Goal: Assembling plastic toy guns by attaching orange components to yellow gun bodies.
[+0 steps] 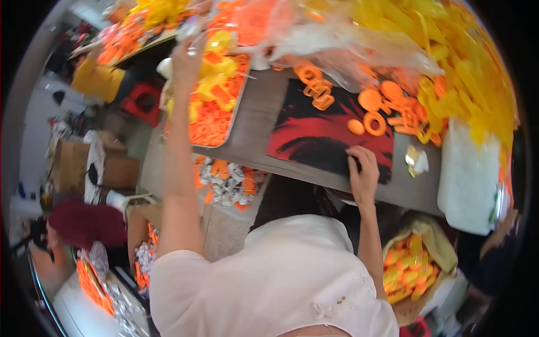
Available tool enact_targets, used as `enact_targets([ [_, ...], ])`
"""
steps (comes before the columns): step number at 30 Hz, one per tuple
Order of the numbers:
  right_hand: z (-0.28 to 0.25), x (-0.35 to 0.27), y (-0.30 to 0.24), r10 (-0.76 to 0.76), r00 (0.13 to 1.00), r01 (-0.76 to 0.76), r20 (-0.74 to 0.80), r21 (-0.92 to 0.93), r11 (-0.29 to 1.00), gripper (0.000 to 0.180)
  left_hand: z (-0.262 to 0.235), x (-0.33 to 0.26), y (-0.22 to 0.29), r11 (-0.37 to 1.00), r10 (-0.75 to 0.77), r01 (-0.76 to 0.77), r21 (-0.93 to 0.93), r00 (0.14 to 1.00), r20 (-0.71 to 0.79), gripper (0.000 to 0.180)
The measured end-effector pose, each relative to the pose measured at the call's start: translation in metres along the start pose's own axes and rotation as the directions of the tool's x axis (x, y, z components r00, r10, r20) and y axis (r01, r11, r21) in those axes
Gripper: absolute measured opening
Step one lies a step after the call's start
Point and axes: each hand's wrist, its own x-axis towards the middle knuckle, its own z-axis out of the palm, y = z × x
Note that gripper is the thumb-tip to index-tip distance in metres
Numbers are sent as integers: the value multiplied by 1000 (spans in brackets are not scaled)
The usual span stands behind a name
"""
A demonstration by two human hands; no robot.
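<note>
Bright orange plastic parts with smooth, rounded outlines lie on and around one square black mat (306,126) streaked with red, on a grey-brown table (255,112). Nearest the middle of the mat's right side are one small solid oval (355,127) and one flat open ring (366,124). At the mat's far right corner are two round discs (370,100), with a jumble of overlapping orange parts (410,115) just right of them, too tangled to count. At its far edge sits a cluster of orange ring-like pieces (319,92), also overlapping.

The person's right hand (364,165) rests at the mat's near right side, fingers bent and loosely apart, with nothing visible in its grasp, close to the ring and oval. The left hand (188,56) reaches beyond the mat to the left, beside one tray (238,104) of uncountable orange and yellow pieces; it is blurred, near something pale and shiny, and whether it grips this cannot be told.

Right of the mat are one crumpled gold-and-white wrapper (414,161) and, farther right, one whitish translucent container (469,180), beneath a large yellow heap (471,73)
</note>
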Motion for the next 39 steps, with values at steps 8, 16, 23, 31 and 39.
enact_targets([
  [8, -8, 5, 6, 152, 988, -150, -11, 114, 982, 16, 69, 30, -53, 996, -46, 79, -28, 795, 605, 69],
  [16, 7, 108, 2, -162, 987, 162, 16, -19, 987, 14, -5, 20, -14, 428, -515, 749, -506, 662, 545, 57],
  [23, 143, 175, 5, -464, 884, 408, 55, -575, 709, 17, -51, -62, 60, 197, -329, 679, -707, 725, 605, 52],
  [31, 76, 179, -12, 176, 901, -388, 397, 552, 738, 19, -47, -111, 146, 360, -241, 759, -543, 638, 731, 51],
  [39, -38, 117, -57, 201, 873, -485, 445, 837, 254, 42, 5, -125, 232, 748, 230, 196, -634, 819, 525, 64],
])
